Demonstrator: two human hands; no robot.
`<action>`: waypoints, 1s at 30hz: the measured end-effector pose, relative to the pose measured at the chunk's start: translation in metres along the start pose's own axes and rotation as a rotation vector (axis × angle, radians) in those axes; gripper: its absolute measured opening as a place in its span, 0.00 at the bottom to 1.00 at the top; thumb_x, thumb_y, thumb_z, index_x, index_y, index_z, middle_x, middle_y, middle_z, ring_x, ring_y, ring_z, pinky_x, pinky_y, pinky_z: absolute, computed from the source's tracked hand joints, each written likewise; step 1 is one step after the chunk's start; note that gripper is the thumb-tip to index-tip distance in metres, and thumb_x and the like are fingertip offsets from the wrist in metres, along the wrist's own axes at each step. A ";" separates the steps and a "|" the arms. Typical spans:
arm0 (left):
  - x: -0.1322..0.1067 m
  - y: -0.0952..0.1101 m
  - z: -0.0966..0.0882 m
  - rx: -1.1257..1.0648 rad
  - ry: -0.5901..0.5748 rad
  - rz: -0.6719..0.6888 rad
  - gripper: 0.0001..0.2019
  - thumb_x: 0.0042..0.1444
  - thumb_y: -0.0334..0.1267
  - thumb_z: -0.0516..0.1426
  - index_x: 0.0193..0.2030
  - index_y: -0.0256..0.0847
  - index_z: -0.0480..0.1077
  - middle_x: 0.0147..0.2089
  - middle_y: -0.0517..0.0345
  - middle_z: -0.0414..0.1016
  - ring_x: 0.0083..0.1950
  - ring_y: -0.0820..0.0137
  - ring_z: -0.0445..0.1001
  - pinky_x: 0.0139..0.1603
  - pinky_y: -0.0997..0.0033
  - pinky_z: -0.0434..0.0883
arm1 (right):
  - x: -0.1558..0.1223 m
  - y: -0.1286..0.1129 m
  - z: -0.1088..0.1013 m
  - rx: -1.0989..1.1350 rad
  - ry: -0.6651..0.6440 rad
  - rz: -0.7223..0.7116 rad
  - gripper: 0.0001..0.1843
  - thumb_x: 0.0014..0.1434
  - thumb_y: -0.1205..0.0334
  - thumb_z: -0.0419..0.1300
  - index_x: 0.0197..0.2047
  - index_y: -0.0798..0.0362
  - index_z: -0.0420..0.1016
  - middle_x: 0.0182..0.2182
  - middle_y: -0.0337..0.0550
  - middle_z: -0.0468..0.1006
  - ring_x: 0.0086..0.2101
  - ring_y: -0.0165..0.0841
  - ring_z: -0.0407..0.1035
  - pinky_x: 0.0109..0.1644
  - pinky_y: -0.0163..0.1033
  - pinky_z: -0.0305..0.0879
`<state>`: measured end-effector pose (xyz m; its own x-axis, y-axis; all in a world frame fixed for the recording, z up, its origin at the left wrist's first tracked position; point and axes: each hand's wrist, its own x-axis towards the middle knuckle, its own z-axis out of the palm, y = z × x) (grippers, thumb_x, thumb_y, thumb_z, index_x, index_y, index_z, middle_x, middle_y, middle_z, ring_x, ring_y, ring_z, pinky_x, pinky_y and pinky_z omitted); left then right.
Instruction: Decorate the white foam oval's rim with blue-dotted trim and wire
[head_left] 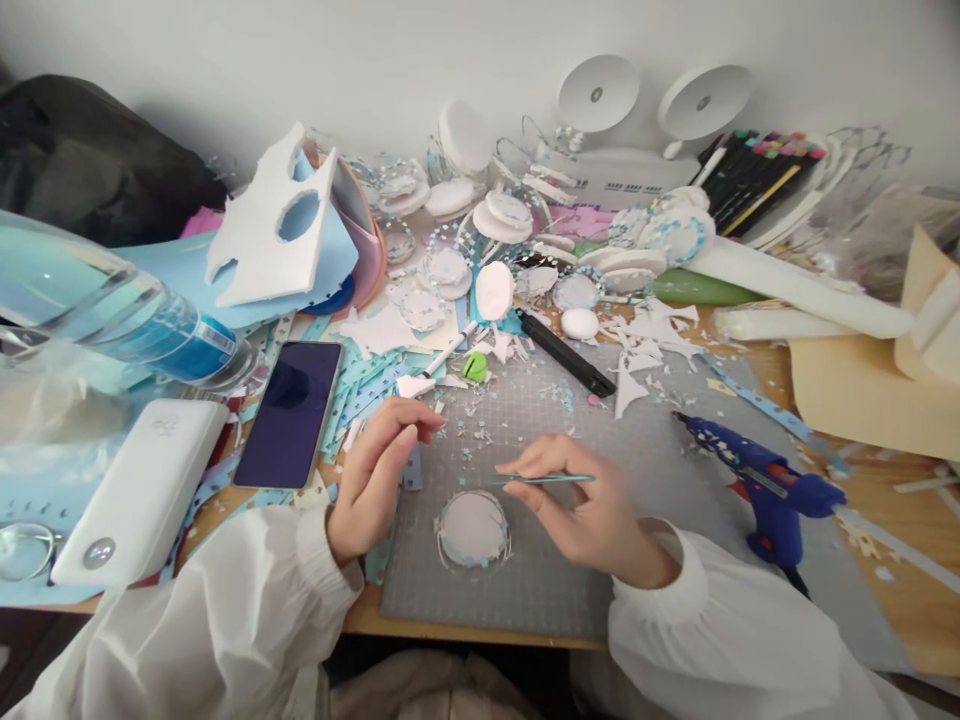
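Note:
My right hand [583,510] grips thin metal tweezers [551,480], their tip pointing left over the grey cutting mat [540,570]. Just below the tip lies a round white foam disc [473,528] with small blue dots along its rim. My left hand [379,472] hovers at the mat's left edge, thumb and forefinger pinched together; what they hold, if anything, is too small to make out. Both sleeves are white.
A blue glue gun [765,480] lies right of the mat. A dark phone [289,412], a white power bank [135,490] and a water bottle [112,310] sit at left. Several decorated foam discs [450,270], scraps, a black pen [566,352] and markers [757,165] crowd the back.

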<state>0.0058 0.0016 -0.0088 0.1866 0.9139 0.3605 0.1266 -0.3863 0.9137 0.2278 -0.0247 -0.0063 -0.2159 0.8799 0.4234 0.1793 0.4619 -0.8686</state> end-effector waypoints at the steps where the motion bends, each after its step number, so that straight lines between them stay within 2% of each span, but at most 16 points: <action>1: 0.000 -0.001 0.000 -0.012 0.014 -0.003 0.13 0.69 0.36 0.47 0.45 0.41 0.73 0.40 0.54 0.71 0.41 0.65 0.69 0.44 0.64 0.67 | 0.000 0.001 0.002 -0.020 -0.025 -0.014 0.08 0.58 0.72 0.63 0.36 0.50 0.69 0.31 0.42 0.80 0.34 0.35 0.79 0.36 0.39 0.74; 12: -0.001 -0.002 0.000 0.004 0.010 -0.007 0.13 0.68 0.36 0.46 0.41 0.41 0.71 0.37 0.53 0.69 0.42 0.63 0.68 0.44 0.62 0.66 | 0.000 0.007 0.006 -0.166 -0.168 -0.122 0.08 0.59 0.72 0.60 0.36 0.48 0.70 0.32 0.42 0.82 0.32 0.33 0.77 0.35 0.38 0.73; 16: 0.001 -0.001 0.000 0.030 0.003 -0.009 0.13 0.69 0.37 0.46 0.39 0.41 0.71 0.36 0.53 0.69 0.41 0.63 0.68 0.44 0.62 0.67 | -0.003 0.006 0.008 -0.151 -0.143 -0.097 0.09 0.59 0.73 0.59 0.36 0.48 0.70 0.31 0.42 0.82 0.32 0.33 0.78 0.35 0.38 0.73; 23: 0.001 0.001 -0.003 0.026 -0.024 -0.011 0.13 0.69 0.36 0.45 0.39 0.41 0.70 0.38 0.53 0.69 0.41 0.64 0.68 0.43 0.62 0.66 | -0.002 0.005 0.007 -0.100 -0.025 -0.087 0.10 0.58 0.75 0.61 0.36 0.49 0.69 0.29 0.41 0.80 0.33 0.34 0.79 0.34 0.37 0.73; 30: 0.000 0.002 -0.002 0.020 -0.016 -0.025 0.14 0.69 0.37 0.46 0.39 0.41 0.71 0.37 0.52 0.70 0.42 0.63 0.68 0.43 0.62 0.67 | -0.001 0.006 0.006 -0.177 -0.159 -0.137 0.09 0.58 0.72 0.62 0.38 0.48 0.71 0.33 0.43 0.82 0.33 0.34 0.78 0.36 0.39 0.74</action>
<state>0.0039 0.0009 -0.0065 0.1985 0.9212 0.3347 0.1510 -0.3661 0.9182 0.2236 -0.0235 -0.0139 -0.3952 0.7857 0.4759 0.2995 0.6000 -0.7418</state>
